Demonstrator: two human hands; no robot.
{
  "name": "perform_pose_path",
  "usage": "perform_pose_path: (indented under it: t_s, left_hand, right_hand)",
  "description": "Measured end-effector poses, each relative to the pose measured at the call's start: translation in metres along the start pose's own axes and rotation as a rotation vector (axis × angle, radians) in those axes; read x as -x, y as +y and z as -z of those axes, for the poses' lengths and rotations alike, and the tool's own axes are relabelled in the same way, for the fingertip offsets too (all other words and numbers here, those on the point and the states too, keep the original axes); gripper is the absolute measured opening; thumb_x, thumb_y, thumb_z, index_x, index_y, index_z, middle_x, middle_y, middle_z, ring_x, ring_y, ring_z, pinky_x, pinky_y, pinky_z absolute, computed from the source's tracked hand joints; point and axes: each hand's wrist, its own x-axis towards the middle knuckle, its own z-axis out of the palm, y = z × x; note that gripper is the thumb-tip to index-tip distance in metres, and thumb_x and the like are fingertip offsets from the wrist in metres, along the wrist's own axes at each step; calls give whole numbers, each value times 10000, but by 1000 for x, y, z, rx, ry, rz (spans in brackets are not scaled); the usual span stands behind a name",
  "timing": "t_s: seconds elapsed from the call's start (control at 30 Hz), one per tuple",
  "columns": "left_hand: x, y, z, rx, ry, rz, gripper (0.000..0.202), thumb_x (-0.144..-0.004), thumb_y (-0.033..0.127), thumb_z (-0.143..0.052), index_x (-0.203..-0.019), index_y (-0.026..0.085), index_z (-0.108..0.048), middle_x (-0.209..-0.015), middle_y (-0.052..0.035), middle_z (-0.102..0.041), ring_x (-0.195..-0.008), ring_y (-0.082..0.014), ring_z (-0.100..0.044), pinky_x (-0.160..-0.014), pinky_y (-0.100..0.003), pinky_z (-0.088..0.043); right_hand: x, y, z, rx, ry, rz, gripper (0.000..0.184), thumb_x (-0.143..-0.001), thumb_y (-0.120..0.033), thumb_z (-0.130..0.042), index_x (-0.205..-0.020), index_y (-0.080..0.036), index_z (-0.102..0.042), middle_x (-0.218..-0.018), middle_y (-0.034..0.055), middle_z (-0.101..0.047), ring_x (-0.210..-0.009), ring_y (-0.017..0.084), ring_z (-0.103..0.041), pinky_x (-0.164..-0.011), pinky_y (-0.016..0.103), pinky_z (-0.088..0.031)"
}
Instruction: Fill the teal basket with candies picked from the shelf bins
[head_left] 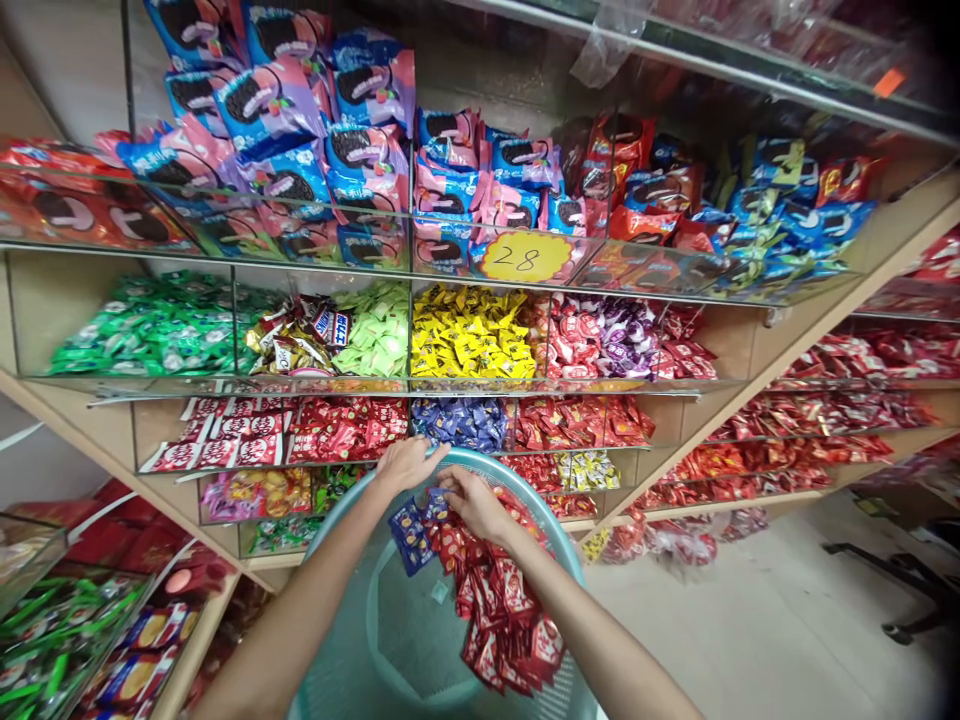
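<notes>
Nearest the lens, at bottom centre: teal plastic basket [394,630], far rim raised toward the shelves. Carries a heap of red packets [504,610] down its right half, from the rim to the lower edge of the frame; shows its teal wall on the left half.

Left hand [409,462], just above the basket's far rim: lies palm down, fingers bent over the edge. Fingertips hidden, so cannot tell whether clenched on anything or merely resting.

Right hand [472,500], just beside the left and lower right of it: pinches blue packets [411,530] between thumb and fingers. Holds them inside the basket, at the top of the red heap and touching it, left of the hand. Perhaps two or three packets; too overlapped to count.

Directly above both hands, mid-frame: shelf compartment of blue sweets [461,420], red ones on either side. Higher up, centre: yellow sweets [469,335], with green sweets [150,325] at centre left. Above the yellow ones: round price tag [525,257] reading 28. Across the upper frame: stacked biscuit packs [360,150] in blue, pink and purple. At lower right: pale floor [750,610].
</notes>
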Motion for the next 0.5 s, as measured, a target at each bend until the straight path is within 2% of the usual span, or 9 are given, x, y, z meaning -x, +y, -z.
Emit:
perform_pose_path:
  t_s: [0.13, 0.27, 0.5]
  left_hand:
    - [-1, -3, 0, 52, -20, 14, 664, -830, 612, -138, -874, 193, -652, -922, -83, -664, -886, -237, -600, -742, -301, -411]
    - [-1, -6, -1, 92, -27, 4, 646, -831, 608, -150, -893, 206, -652, -927, -75, -666, -890, -243, -596, -747, -312, -404]
    - [-2, -6, -3, 63, -10, -12, 709, -810, 649, -93, -836, 208, -649, -888, -80, -670, -856, -247, -604, -726, -322, -401]
  right_hand:
    - [-11, 4, -5, 99, -94, 7, 289, -724, -42, -400, -939, -185, -531, -782, -9, -589, -696, 117, -530, -669, 231, -407]
    - [-12, -3, -17, 236, -229, 30, 324, -709, -22, -399, -943, -188, -548, -837, 6, -623, -756, 129, -557, -689, 228, -400]
    - [-8, -8, -40, 634, -440, 85, 279, -783, -58, -394, -952, -215, -553, -938, 37, -645, -878, 181, -562, -817, 349, -331]
